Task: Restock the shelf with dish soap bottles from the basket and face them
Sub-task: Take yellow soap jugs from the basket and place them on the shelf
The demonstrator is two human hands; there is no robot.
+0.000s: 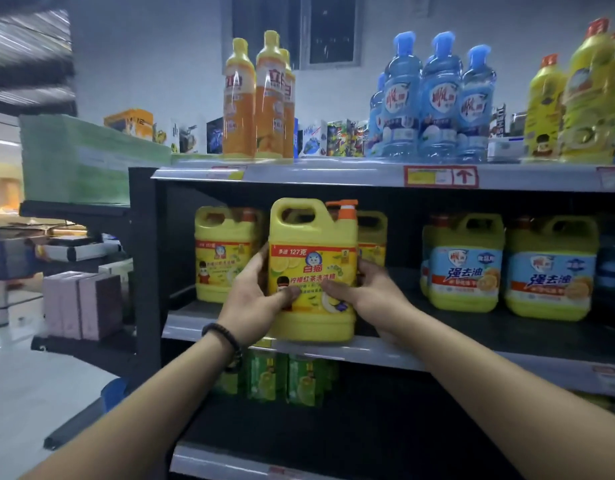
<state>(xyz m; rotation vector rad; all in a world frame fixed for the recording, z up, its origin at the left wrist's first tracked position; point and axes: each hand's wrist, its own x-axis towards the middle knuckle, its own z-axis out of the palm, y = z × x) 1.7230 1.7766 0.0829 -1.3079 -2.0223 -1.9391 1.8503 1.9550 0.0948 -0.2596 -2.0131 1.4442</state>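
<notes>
**Yellow jug held at front edge of middle shelf**

Hidden or unclear:
- Fingers of both hands went round the jug's [311, 258] sides and out of sight; only thumbs and knuckles showed.
- Left hand [254, 299] covered the jug's lower left corner.
- Base sat level with the middle shelf's [437, 358] front lip. Could not tell whether it rested there or was held just above.
- A like jug [371, 237] directly behind was mostly covered; only its right shoulder showed.
- Green packs [281, 379] on the shelf below were blurred and cut off at the top by the lip.
- Dark goods at the far right of the middle shelf could not be made out.

Jug: yellow, upright, with a moulded handle at top left and an orange pump [344, 209] at top right. Label faced forward, with a red band, lemon slices and a cat logo. Another yellow jug [223, 254] stood further back to its left. Two blue-label jugs [463, 265] stood well apart to its right.

Hands: both arms reached forward and up. Left hand gripped the jug's left side, thumb across the lower label, a dark bracelet [226, 337] at the wrist. Right hand [364, 289] gripped the right side, thumb on the label pointing left. Thumb tips were near each other and apart.

Top shelf: orange bottles [257, 98], blue bottles [437, 98], yellow bottles [576, 98].
</notes>
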